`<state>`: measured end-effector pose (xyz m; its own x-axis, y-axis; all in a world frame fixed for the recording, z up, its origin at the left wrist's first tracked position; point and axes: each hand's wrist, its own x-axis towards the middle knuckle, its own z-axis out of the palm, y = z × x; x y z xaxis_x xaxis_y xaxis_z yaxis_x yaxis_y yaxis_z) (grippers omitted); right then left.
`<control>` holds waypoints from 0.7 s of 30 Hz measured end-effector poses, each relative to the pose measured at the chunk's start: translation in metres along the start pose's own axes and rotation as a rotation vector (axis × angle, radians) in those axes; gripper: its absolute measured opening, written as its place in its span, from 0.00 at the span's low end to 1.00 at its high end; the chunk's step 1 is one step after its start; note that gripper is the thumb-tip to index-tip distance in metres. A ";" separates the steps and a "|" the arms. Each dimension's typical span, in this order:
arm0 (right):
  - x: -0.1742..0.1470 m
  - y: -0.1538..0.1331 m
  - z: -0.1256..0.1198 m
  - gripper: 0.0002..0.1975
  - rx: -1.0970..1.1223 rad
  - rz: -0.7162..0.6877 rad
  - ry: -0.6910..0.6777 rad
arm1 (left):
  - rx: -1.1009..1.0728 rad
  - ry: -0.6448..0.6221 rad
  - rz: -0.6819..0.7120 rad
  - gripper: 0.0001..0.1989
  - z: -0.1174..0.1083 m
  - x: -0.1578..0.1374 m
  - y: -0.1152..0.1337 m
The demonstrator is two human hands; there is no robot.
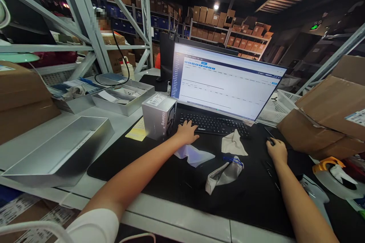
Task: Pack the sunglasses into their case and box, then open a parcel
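My left hand (187, 133) rests with its fingers spread on the left end of a black keyboard (216, 124). Under my right hand (277, 150) is a dark computer mouse (272, 141), mostly hidden by the fingers curled over it. Just left of my left hand stands a grey printed box (156, 115) with a label on top. In front of the keyboard lie a beige cloth (234, 143), a grey fabric pouch (225, 174) with a blue cord, and a crumpled whitish sheet (194, 154). Behind the keyboard a monitor (222, 79) shows a page with a table.
At left sit an open silver tray (59, 152) and grey bins (124, 97) of papers and small items. Yellow paper (137, 131) lies by the box. Cardboard boxes (327, 114) and a tape dispenser (336, 174) are at right. Beyond the rack is another person (104, 22).
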<state>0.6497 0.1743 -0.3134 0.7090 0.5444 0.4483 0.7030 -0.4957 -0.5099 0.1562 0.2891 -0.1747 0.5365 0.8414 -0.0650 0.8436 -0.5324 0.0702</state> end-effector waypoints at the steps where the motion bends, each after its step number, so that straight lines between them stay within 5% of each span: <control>1: 0.000 0.000 0.000 0.30 0.000 -0.004 -0.002 | -0.001 -0.002 0.001 0.34 0.000 0.000 0.000; 11: 0.000 -0.002 -0.001 0.30 -0.028 -0.005 -0.023 | 0.009 -0.050 0.002 0.35 -0.020 -0.008 0.004; 21: -0.003 -0.006 -0.004 0.29 -0.017 0.014 -0.013 | -0.020 -0.037 0.344 0.32 -0.079 -0.076 0.025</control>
<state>0.6440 0.1732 -0.3091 0.7181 0.5458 0.4318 0.6939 -0.5147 -0.5036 0.1340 0.2191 -0.0896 0.7904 0.6085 -0.0704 0.6124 -0.7823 0.1139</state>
